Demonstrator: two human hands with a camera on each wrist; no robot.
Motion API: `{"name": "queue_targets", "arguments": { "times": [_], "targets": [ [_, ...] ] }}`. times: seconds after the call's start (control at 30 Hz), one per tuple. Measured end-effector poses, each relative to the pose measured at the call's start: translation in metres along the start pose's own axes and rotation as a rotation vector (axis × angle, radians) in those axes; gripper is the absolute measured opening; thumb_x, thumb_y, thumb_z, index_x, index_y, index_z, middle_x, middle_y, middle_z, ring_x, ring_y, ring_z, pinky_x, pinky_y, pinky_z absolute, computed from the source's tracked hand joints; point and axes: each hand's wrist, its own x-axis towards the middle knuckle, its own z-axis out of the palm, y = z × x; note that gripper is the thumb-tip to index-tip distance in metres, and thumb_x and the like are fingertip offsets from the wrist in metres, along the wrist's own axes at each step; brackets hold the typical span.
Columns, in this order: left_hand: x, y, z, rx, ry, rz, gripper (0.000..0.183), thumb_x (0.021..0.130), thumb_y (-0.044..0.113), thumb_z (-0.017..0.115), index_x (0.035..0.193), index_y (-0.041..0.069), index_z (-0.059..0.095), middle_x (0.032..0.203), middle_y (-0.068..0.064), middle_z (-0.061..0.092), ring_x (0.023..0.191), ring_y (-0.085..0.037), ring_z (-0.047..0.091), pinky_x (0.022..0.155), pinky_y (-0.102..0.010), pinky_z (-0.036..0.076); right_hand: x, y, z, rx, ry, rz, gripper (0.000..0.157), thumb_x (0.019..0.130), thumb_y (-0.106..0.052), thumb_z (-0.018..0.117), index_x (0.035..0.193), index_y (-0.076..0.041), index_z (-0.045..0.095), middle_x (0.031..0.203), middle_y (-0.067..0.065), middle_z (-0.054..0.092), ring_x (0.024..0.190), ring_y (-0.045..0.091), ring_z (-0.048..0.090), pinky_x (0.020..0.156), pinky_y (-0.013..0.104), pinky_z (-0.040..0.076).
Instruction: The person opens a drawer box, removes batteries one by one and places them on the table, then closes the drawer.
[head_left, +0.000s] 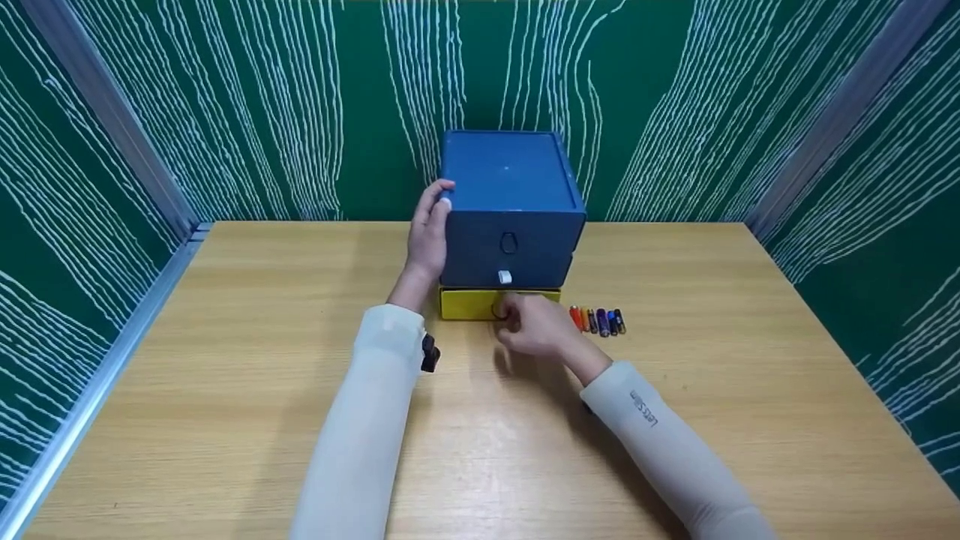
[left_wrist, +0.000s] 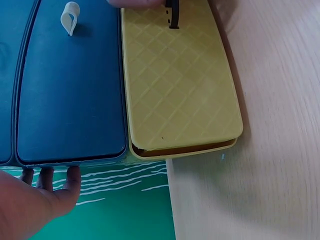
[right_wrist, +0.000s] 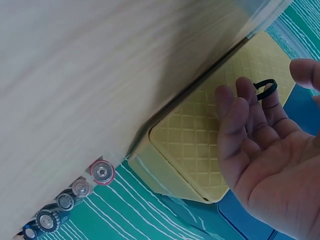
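Note:
A blue drawer unit (head_left: pixel 510 172) with a yellow bottom drawer (head_left: pixel 465 304) stands at the back of the wooden table. My left hand (head_left: pixel 429 232) rests against the unit's left side, its fingertips along the edge in the left wrist view. Low at the yellow front, my right hand (head_left: pixel 536 322) has a finger hooked through the black loop handle (right_wrist: pixel 266 90). The other fingers are bent close to the quilted drawer front (right_wrist: pixel 185 135). In the left wrist view, a narrow gap shows along one end of this drawer front.
Right of the unit, several batteries (head_left: pixel 600 321) lie side by side in a row. A white tab (head_left: pixel 505 277) and a dark loop (head_left: pixel 509 243) are on the blue drawer fronts above. A green panel (head_left: pixel 645 67) with white lines stands behind the table.

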Motion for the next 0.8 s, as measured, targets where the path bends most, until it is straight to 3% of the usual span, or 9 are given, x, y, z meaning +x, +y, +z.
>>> {"name": "queue_targets", "arguments": {
  "times": [0.33,0.8],
  "targets": [
    [0.014,-0.024,0.004,-0.002,0.016,0.005,0.031,0.092,0.034,0.030,0.121,0.033,0.042,0.137,0.011,0.032,0.119,-0.011,0.033,0.100,-0.040,0.028,0.003,0.001,-0.001,-0.010,-0.008,0.013,0.032,0.070,-0.032,0.065,0.097,-0.018,0.057,0.087,-0.002,0.059,0.075,0.014,0.049,0.069,0.030,0.044],
    [0.014,-0.024,0.004,-0.012,0.072,0.063,0.032,0.093,0.035,0.031,0.121,0.028,0.045,0.133,0.011,0.038,0.121,-0.007,0.034,0.103,-0.034,0.025,0.002,0.002,0.002,-0.018,-0.044,-0.005,0.034,0.069,-0.033,0.066,0.098,-0.019,0.056,0.088,-0.001,0.059,0.076,0.014,0.049,0.070,0.029,0.043]
  ]
}}
